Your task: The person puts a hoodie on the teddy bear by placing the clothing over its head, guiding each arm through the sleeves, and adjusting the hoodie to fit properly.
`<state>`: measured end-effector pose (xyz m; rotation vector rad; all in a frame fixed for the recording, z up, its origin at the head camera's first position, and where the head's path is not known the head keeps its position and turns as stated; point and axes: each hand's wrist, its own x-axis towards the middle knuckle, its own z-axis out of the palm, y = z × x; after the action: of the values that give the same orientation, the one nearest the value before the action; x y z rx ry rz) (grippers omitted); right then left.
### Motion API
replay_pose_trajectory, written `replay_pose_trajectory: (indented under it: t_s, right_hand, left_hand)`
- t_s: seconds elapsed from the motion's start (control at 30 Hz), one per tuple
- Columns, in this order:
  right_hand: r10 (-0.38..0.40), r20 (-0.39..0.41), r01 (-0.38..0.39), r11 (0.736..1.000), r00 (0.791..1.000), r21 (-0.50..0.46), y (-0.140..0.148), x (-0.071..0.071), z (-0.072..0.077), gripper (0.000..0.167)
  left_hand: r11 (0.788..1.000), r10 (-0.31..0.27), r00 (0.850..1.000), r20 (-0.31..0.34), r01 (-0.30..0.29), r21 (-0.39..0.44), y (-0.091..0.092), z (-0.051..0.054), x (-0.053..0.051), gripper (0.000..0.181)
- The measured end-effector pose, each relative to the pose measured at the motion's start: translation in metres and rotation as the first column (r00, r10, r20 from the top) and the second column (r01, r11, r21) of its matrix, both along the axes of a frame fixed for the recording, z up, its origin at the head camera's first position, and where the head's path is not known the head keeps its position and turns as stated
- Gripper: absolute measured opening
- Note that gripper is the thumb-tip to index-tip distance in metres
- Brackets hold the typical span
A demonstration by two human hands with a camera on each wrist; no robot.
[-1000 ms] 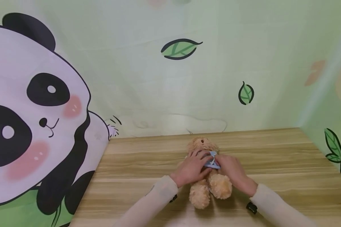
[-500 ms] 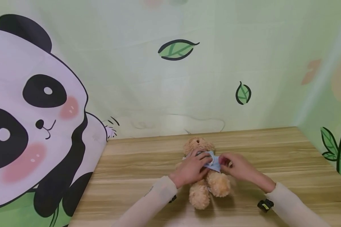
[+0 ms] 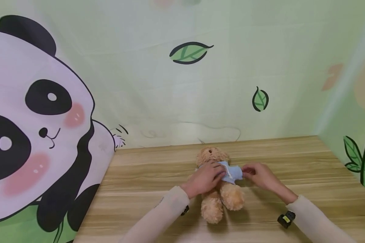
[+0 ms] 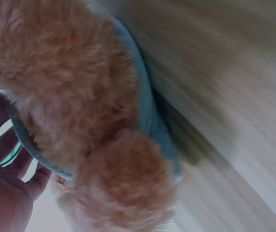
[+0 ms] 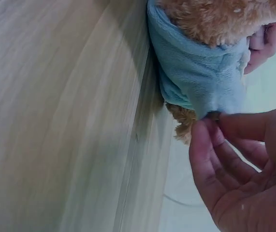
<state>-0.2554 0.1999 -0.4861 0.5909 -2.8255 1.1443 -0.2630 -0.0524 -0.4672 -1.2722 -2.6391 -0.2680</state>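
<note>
A fluffy light-brown teddy bear [image 3: 232,195] lies on its back on the wooden table, legs toward me. It wears a light blue top [image 3: 232,172] with a white cord at the front. My left hand [image 3: 204,179] bends its fingers over the front of the top; in the left wrist view the fingers [image 4: 19,162] lie by the hem, which stands off the fur. At the bear's right side in the head view, my right hand [image 3: 263,177] pinches the end of the sleeve [image 5: 215,99] between thumb and fingertips. The sleeve is drawn outward; the bear's arm inside is hidden.
The table [image 3: 146,175] has a wood-grain top. Behind it stands a pale green backdrop [image 3: 134,77] with a large printed panda [image 3: 64,67] at left and printed leaves. A black strap device [image 3: 286,219] is on my right wrist.
My right hand has moved outward to the right from the bear's chest, and the blue sleeve now stretches out with it. My left hand stays on the bear's front, shifting only slightly.
</note>
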Motion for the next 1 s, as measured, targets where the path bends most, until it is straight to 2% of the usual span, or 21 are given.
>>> replay_pose_trajectory:
  t_s: [0.17,0.33,0.47,0.63,0.77,1.0]
  right_hand:
    - [0.023,0.074,-0.012,0.991,0.997,-0.137,-0.003,-0.003,-0.003,0.021]
    - [0.005,0.095,0.013,0.983,0.995,-0.185,-0.007,-0.003,-0.005,0.025]
    - [-0.019,0.07,0.03,0.987,0.997,-0.159,-0.011,-0.004,-0.005,0.025]
    - [-0.049,-0.039,0.046,0.996,0.998,-0.074,-0.016,-0.003,-0.004,0.015]
    - [-0.065,-0.105,0.061,0.997,0.992,-0.042,-0.019,-0.003,-0.003,0.009]
    - [-0.082,-0.097,0.079,0.996,0.992,-0.033,-0.019,-0.007,-0.006,0.006]
  left_hand:
    - [1.0,-0.002,1.0,-0.024,0.002,-0.018,-0.001,0.001,-0.003,0.024]
    - [0.997,-0.016,0.999,-0.05,0.011,-0.082,-0.002,0.0,-0.001,0.033]
    - [0.992,-0.013,0.998,-0.055,0.006,-0.124,-0.002,-0.001,0.001,0.037]
    - [0.99,-0.008,0.999,-0.052,0.001,-0.142,-0.003,0.0,0.004,0.034]
    - [0.99,0.007,0.998,-0.058,-0.015,-0.143,-0.003,-0.001,0.004,0.031]
    - [0.991,0.034,0.998,-0.05,-0.04,-0.127,-0.004,-0.003,0.005,0.026]
